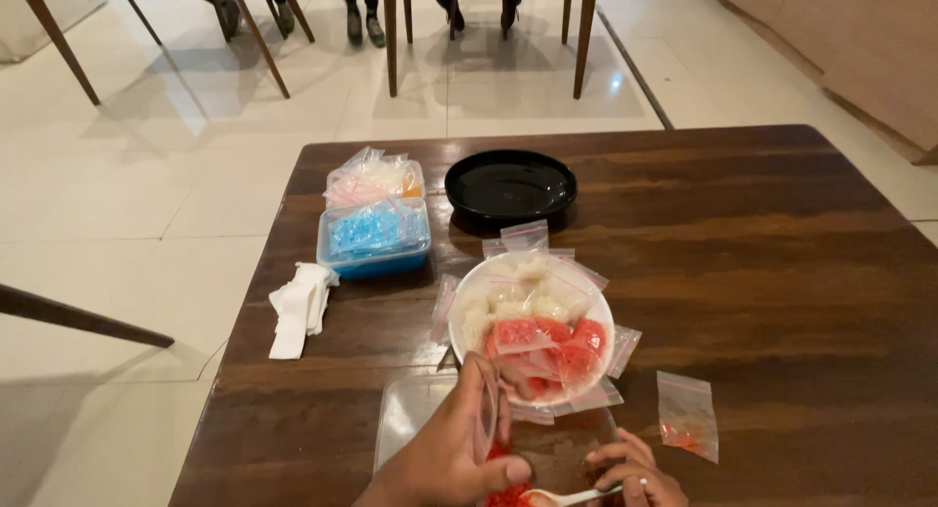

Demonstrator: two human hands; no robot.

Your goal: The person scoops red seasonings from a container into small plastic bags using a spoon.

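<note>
Pinching an upright small bag [487, 409], the left hand [454, 453] grips; the right hand [640, 476] holds a left-pointing spoon [572, 495].

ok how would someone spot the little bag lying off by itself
Start at the dark wooden table and find the white bowl heaped with small filled bags. Just right of it a clear small bag lies flat, alone, nearly empty with only a bit of red in one corner.
</note>
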